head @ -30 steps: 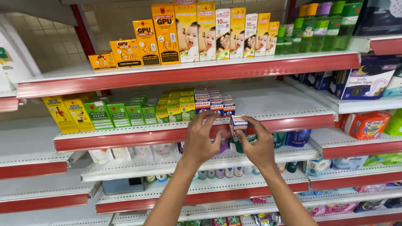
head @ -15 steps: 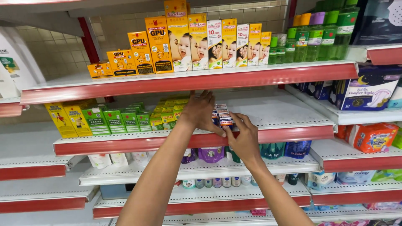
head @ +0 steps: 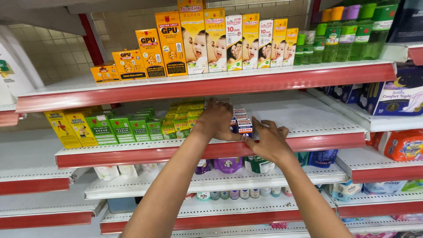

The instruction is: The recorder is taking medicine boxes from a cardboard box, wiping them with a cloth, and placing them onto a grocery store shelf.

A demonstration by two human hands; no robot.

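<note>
My left hand (head: 217,121) lies curled over a row of small white, red and blue boxes (head: 243,125) near the front of the middle shelf (head: 145,155), gripping them from the left. My right hand (head: 269,142) is just to the right. Its fingers are spread, and the fingertips press against the side of the frontmost small box. Left of the hands, green and yellow cartons (head: 180,121) stand in rows beside the small boxes. The rest of the row is hidden behind my left hand.
Green boxes (head: 128,128) and yellow boxes (head: 66,128) fill the middle shelf's left part. The upper shelf carries orange cartons (head: 169,44), boxes with baby pictures (head: 220,39) and green bottles (head: 343,35). Blue packs (head: 396,94) sit on the right; small bottles (head: 229,165) stand on the shelf below.
Both hands rose from just in front of the shelf's edge onto the shelf. The small box held by my right hand now stands at the front of the row.
</note>
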